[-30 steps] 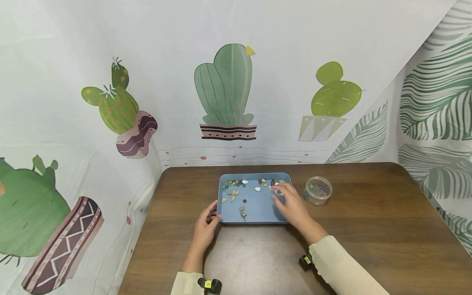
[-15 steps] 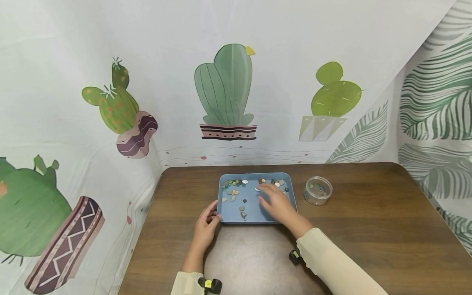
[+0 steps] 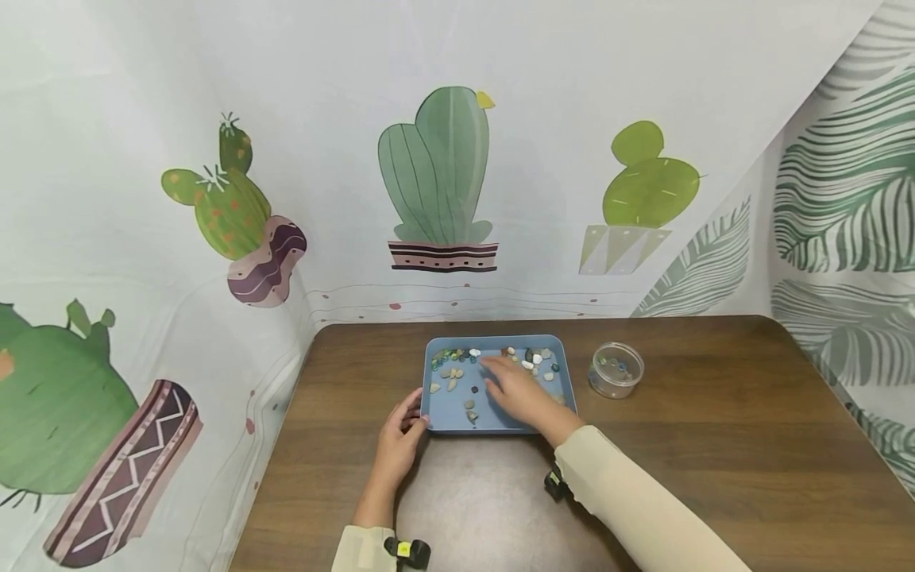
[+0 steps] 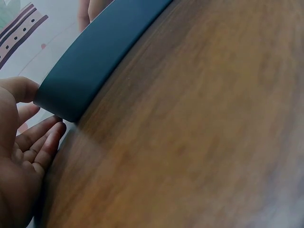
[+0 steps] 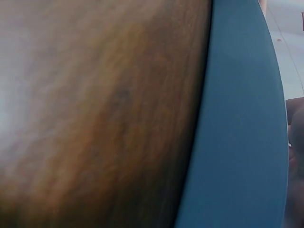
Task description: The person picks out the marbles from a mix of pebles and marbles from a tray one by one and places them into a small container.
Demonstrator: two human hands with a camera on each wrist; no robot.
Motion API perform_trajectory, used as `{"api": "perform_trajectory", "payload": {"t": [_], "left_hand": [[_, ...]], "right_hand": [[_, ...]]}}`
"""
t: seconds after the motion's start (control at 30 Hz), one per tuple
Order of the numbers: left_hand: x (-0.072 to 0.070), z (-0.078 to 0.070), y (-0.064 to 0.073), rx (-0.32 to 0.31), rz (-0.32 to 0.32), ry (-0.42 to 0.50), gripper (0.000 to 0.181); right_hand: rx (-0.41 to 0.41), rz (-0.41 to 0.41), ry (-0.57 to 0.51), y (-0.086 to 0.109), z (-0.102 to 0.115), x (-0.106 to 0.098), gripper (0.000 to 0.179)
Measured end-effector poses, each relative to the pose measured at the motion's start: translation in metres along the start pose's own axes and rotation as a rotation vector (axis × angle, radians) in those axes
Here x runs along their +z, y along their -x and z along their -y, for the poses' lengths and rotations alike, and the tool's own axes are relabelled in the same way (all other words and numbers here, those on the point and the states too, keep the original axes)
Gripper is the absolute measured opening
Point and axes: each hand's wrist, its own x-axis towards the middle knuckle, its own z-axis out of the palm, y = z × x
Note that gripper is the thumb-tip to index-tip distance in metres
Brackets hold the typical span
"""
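A shallow blue tray point(image 3: 445, 411) lies on the table, scattered with small stones. My left hand point(image 3: 395, 449) holds its near left corner, thumb at the rim and the other fingers against the outer wall; the left wrist view shows this grip on the tray wall point(image 4: 95, 59). Over the middle of the tray reaches my right hand point(image 3: 527, 400), fingertips down near the surface, thumb apart from the index finger. Any pebble beneath those fingers is hidden. White pebbles point(image 3: 526, 365) sit right of the hand, green glassy stones point(image 3: 446, 355) at the far left, tan pebbles point(image 3: 452, 374) below them.
Right of the tray stands a clear round tub point(image 3: 616, 370) with some small stones inside. The brown wooden table point(image 3: 715, 413) meets a cactus-printed cloth point(image 3: 543, 199) at its far edge.
My right hand has moved left across the tray, from the right-hand stones to the middle. The white pebble seen there earlier is now out of sight near the fingers. My left hand has stayed put.
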Motion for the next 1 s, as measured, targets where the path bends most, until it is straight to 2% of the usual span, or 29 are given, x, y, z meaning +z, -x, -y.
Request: {"api": "perform_trajectory", "payload": {"t": [0.2, 0.37, 0.67, 0.83, 1.0], "left_hand": [[0.002, 0.010, -0.002, 0.014, -0.012, 0.014, 0.048], [0.002, 0.010, -0.002, 0.037, -0.010, 0.018, 0.048], [0.002, 0.012, -0.003, 0.041, -0.019, 0.003, 0.048], [0.002, 0.005, -0.001, 0.026, -0.022, 0.001, 0.048], [0.000, -0.013, 0.006, 0.057, -0.010, -0.006, 0.049]], "right_hand": [[0.010, 0.054, 0.016, -0.009, 0.003, 0.005, 0.048], [0.012, 0.052, 0.056, -0.016, 0.007, 0.006, 0.048], [0.051, 0.045, 0.160, -0.030, 0.011, 0.012, 0.047], [0.064, 0.071, 0.216, -0.036, 0.010, 0.017, 0.046], [0.048, 0.078, 0.241, -0.041, 0.010, 0.018, 0.043]]}}
